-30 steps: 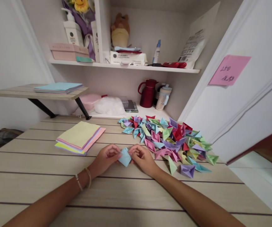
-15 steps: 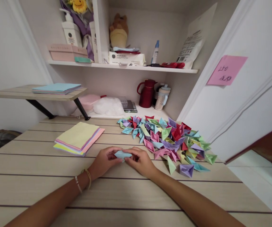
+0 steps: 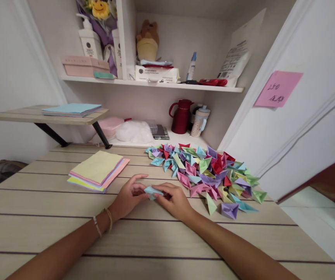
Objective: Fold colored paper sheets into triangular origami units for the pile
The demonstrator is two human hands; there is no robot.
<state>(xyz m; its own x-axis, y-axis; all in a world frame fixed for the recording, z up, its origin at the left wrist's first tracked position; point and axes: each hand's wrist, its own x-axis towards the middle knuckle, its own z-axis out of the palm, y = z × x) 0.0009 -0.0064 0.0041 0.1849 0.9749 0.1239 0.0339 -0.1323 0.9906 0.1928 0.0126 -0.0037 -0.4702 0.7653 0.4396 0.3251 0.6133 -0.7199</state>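
Observation:
A small folded light blue paper (image 3: 152, 191) is pinched between both hands just above the wooden table (image 3: 53, 229). My left hand (image 3: 129, 196) grips its left end with thumb and curled fingers, the index finger lifted. My right hand (image 3: 175, 200) closes on its right end. A pile of folded paper boats (image 3: 205, 171) in several colours lies to the right of my hands. A stack of flat coloured paper sheets (image 3: 99, 169) with a yellow sheet on top lies to the left, beyond my left hand.
A low wooden shelf (image 3: 47, 115) with a blue paper stack stands at the back left. Behind the table are a red jug (image 3: 181, 114), a cup, a pink box and a white bag. A white door with a pink note (image 3: 277, 88) borders the right side.
The blue paper went from an open diamond shape to a narrow flattened fold. My hands have closed in around it, and my left index finger has lifted.

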